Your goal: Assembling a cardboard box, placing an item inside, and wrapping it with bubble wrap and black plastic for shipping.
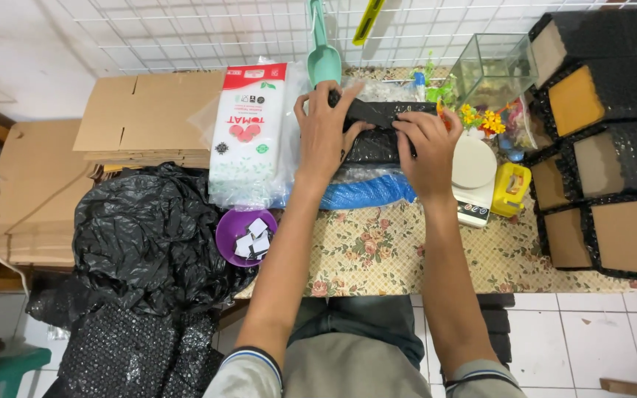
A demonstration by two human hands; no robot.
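Black plastic packet (377, 129) lies at the back of the floral tablecloth (385, 250), pinned flat under the left hand (324, 133) and right hand (425, 144), both pressing rather than clenched. Done well, the fold wants even pressure from both palms, edges kept square. Counted: one purple bowl (230, 236), one scale (473, 177), six wrapped boxes (613, 147).

Both forearms are bare. The left hand (324, 131) and right hand (427, 149) wear no gloves. At six o'clock, grey short sleeves end in dark cuffs with a thin white stripe. Dark trousers cover the lap.
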